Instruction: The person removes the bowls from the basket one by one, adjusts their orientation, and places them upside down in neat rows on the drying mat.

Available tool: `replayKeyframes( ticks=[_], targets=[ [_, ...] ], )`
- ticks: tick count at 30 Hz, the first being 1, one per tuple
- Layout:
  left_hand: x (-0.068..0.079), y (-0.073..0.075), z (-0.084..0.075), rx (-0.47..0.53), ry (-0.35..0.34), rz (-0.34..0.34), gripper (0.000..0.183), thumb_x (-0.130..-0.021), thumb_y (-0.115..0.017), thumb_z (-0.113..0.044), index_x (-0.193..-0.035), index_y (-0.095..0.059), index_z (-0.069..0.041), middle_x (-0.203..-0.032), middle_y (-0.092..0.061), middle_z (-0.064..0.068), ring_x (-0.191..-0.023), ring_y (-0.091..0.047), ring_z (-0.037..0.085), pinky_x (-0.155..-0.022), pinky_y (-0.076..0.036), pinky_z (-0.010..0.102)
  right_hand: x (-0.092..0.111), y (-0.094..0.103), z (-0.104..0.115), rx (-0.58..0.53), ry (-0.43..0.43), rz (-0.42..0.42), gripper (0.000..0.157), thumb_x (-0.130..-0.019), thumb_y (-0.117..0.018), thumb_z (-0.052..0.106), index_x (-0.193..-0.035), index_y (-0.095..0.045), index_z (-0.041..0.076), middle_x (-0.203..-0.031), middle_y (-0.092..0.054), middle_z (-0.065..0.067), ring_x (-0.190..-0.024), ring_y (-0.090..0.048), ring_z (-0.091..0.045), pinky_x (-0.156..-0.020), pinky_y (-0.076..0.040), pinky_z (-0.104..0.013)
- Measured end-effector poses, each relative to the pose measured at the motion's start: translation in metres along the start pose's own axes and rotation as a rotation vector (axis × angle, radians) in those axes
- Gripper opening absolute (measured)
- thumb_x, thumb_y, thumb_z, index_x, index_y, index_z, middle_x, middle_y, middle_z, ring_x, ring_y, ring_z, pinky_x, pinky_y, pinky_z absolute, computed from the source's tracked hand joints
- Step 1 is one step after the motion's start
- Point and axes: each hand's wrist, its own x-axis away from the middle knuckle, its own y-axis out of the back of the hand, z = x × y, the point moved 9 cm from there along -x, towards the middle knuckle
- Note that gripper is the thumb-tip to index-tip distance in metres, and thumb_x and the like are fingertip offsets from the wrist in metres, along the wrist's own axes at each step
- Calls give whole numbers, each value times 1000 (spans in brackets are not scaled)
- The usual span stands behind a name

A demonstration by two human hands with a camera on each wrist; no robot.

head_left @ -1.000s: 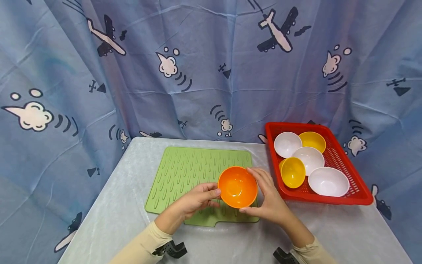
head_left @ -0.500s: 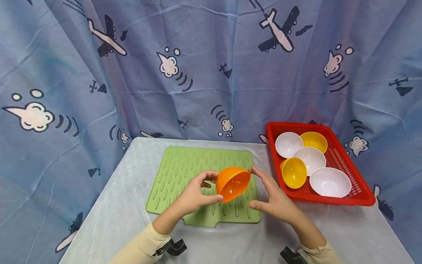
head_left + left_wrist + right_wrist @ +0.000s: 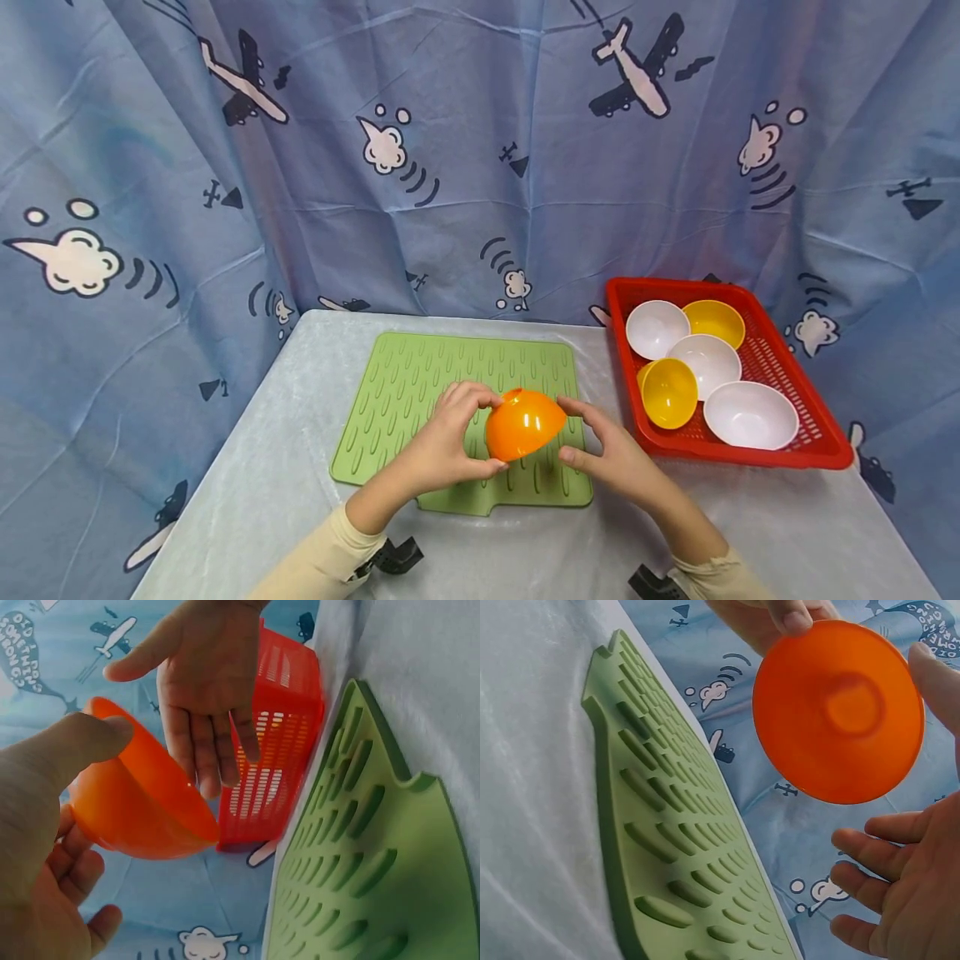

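An orange bowl [image 3: 525,425] is held over the green mat [image 3: 420,375], tipped so that its glossy outside faces the head camera. My left hand [image 3: 453,437] pinches its left side, the thumb low and the fingers at the top. In the left wrist view that thumb lies over the rim of the bowl [image 3: 127,802]. My right hand [image 3: 611,442] hovers at the bowl's right edge, fingers and thumb spread apart, gripping nothing. From the right wrist, the hollow inside of the bowl [image 3: 802,712] faces the camera.
At the right of the table stands a red basket [image 3: 750,454] with white bowls, such as one white bowl [image 3: 750,417], and yellow bowls, such as one yellow bowl [image 3: 669,393]. A blue patterned curtain [image 3: 450,250] hangs behind the white-covered table [image 3: 262,467].
The bowl has turned over from facing the head camera to showing its outside. My right hand has let go of its rim, while my left hand has kept hold and rotated.
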Motion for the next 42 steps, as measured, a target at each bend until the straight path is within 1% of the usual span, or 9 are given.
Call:
replayKeyframes(
  ticks=[7,12,18,22,25,29,34,38,42],
  targets=[
    [0,-1,-7,-123,-88,39,69,-68,-95,-26,-125,-56,-18,-130,-51,-1,-124,-41,18,-106,-39,46,-2,-13,-3,-58,-36,49,72,-88,-80,24,-151,-47,8,-147,-55,-17,-140,-43,-46,-108,-27,-77],
    [1,-3,-12,-169,-137,75,69,-69,-95,-27,-126,-57,-17,-131,-50,0,-125,-41,19,-106,-39,45,-2,-18,-5,-26,-48,57,79,-85,-84,27,-152,-45,12,-150,-51,-17,-141,-42,-46,-107,-29,-77],
    [3,-4,-18,-201,-188,82,70,-70,-95,-28,-128,-57,-17,-130,-50,-1,-124,-40,18,-106,-38,42,-2,-20,-5,-39,-45,72,79,-83,-85,29,-151,-46,18,-152,-50,-14,-141,-42,-46,-105,-29,-79],
    [2,-1,-19,-156,-190,68,71,-70,-96,-33,-129,-60,-21,-132,-49,-1,-126,-39,19,-107,-37,45,-1,-18,-5,-72,-55,48,78,-83,-85,31,-150,-46,21,-151,-51,-12,-142,-42,-44,-107,-27,-79],
    [1,2,-15,-59,-132,59,79,-66,-97,-36,-135,-59,-25,-138,-45,-3,-131,-37,19,-108,-39,48,1,-15,-3,-119,-38,24,79,-82,-86,27,-149,-46,24,-153,-49,-10,-144,-38,-42,-108,-24,-79],
    [1,7,-1,109,52,30,98,-59,-100,-34,-144,-53,-22,-145,-44,-6,-135,-38,17,-108,-42,54,3,-12,4,-194,31,-7,85,-78,-88,16,-150,-45,26,-154,-46,-8,-148,-34,-28,-112,-19,-78],
    [3,9,14,256,235,32,94,-62,-100,-32,-143,-54,-17,-135,-56,-6,-123,-50,15,-102,-45,45,1,-9,10,-215,77,-51,90,-75,-91,11,-151,-44,26,-153,-46,-4,-145,-34,-7,-114,-17,-76],
    [4,12,20,256,244,38,89,-64,-99,-34,-141,-56,-19,-131,-59,-7,-118,-52,15,-99,-46,40,-4,-10,14,-195,72,-62,90,-74,-92,15,-150,-45,26,-152,-48,-3,-146,-36,-23,-113,-20,-75],
    [5,17,28,239,224,25,88,-64,-99,-36,-140,-58,-22,-132,-60,-9,-115,-53,16,-100,-46,43,-11,-14,18,-164,58,-56,90,-74,-93,22,-150,-45,28,-153,-48,-2,-146,-36,-34,-112,-23,-75]
  ],
)
